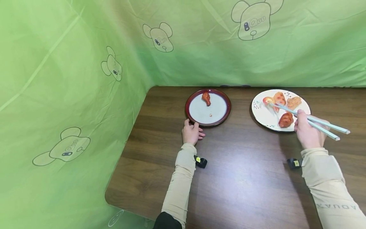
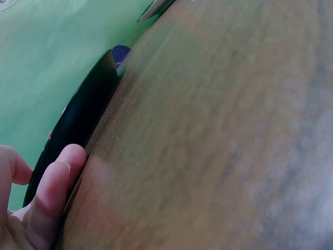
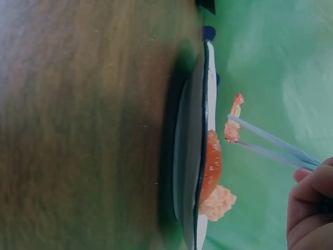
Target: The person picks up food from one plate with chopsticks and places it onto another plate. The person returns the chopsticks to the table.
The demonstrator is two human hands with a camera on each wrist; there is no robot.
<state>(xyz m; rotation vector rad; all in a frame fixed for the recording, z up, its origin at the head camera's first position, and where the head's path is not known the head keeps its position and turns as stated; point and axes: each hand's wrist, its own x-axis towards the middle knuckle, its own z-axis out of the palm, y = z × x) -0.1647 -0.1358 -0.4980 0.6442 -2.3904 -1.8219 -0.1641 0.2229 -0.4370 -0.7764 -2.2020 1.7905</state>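
Note:
My right hand grips a pair of pale blue chopsticks, their thin ends over the white patterned plate. Between the chopstick tips is a small orange-and-white food piece, shrimp-like in shape. It shows raised above the plate in the right wrist view. A glossy brown-red piece, a crumbly fried piece and an orange-tan piece lie on that plate. On the left, a red-rimmed plate bears a drumstick. My left hand holds its near rim with its fingertips.
Both plates stand near the far edge of the brown wooden table, with bare wood between them. A green curtain printed with bear heads hangs behind and to the left. A small crumb lies on the red-rimmed plate.

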